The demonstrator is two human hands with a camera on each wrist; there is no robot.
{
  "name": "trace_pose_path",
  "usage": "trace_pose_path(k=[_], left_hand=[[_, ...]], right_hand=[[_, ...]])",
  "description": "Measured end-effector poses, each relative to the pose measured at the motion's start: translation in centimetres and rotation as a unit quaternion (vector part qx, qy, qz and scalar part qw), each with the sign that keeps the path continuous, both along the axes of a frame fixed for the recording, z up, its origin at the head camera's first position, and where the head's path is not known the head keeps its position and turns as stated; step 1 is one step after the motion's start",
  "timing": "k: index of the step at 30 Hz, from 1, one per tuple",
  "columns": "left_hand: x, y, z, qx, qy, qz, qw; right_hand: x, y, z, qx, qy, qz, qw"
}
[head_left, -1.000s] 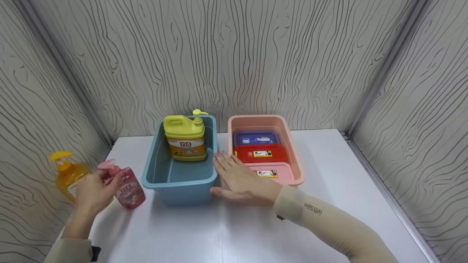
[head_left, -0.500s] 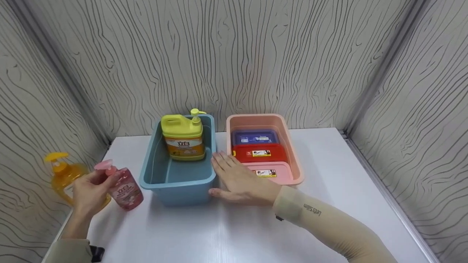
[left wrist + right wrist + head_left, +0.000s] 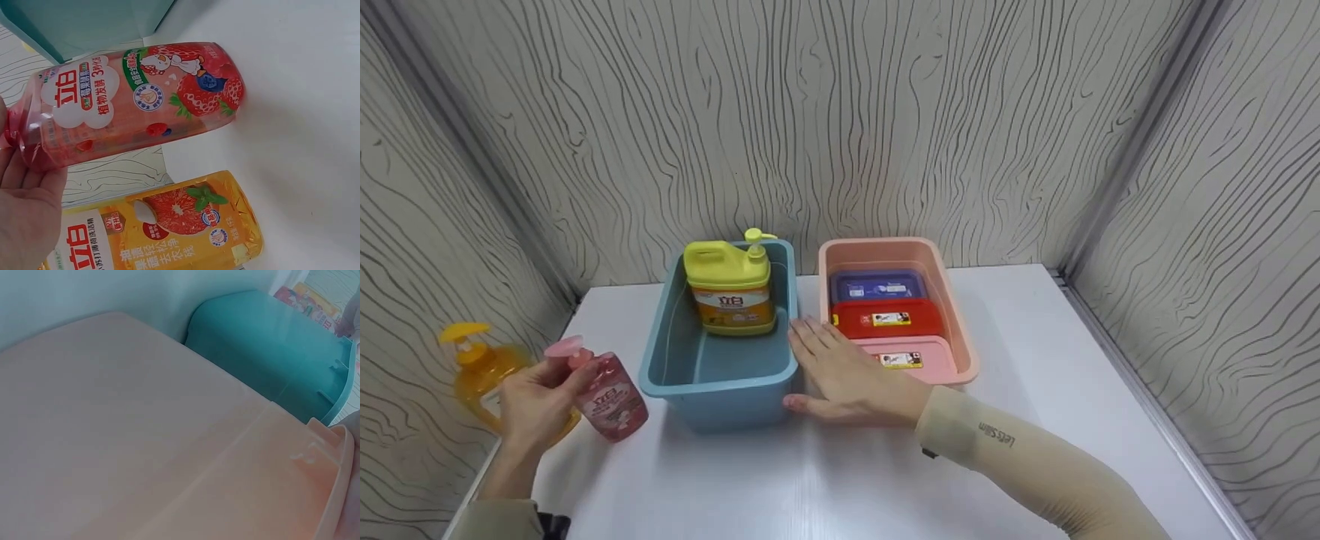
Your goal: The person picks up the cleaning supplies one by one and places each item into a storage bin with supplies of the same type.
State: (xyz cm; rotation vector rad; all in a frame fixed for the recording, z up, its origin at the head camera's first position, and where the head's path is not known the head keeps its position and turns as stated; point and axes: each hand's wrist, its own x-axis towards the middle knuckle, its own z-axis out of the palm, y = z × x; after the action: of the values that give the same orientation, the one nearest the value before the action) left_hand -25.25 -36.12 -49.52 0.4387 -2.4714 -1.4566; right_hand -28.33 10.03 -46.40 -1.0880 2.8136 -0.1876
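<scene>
My left hand [image 3: 536,405] grips a pink pump bottle [image 3: 615,401] near its neck, just below the pale pink pump head. In the left wrist view the bottle [image 3: 140,101] shows strawberries on its label. Beside that hand, on the far left, stands an orange-yellow pump bottle [image 3: 484,379], partly covered by the hand. My right hand [image 3: 851,379] is stretched out with straight fingers, its fingertips at the right rim of the blue bin [image 3: 727,409]. Inside that bin a yellow jug [image 3: 731,292] with a pump stands upright at the back.
A pink bin [image 3: 956,322] stands right of the blue one, partly beneath my right hand. In it lie a dark blue lidded box [image 3: 877,287], a red one [image 3: 855,320] and a pink one [image 3: 941,356]. Wood-patterned walls [image 3: 855,127] enclose the white table [image 3: 1035,337].
My left hand and the pink bottle have shifted slightly left and nearer. More of the yellow bottle's lower part shows beside the hand. The right hand stays at the blue rim.
</scene>
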Motion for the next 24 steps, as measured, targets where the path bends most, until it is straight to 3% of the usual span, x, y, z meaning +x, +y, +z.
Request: trace_pose_path(k=[6,14,24], left_hand=[[0.0,0.1,0.0,0.009,-0.013,0.008,0.9998],[-0.3,0.5,0.3,-0.012,-0.029,0.002,0.9995],[-0.8,1.1,1.6,-0.023,-0.028,-0.003,0.9993]], right_hand=[[-0.1,-0.1,-0.1,0.007,0.007,0.005,1.000],[0.0,-0.2,0.1,0.014,0.003,0.007,1.000],[0.1,0.0,0.2,0.011,0.004,0.005,1.000]])
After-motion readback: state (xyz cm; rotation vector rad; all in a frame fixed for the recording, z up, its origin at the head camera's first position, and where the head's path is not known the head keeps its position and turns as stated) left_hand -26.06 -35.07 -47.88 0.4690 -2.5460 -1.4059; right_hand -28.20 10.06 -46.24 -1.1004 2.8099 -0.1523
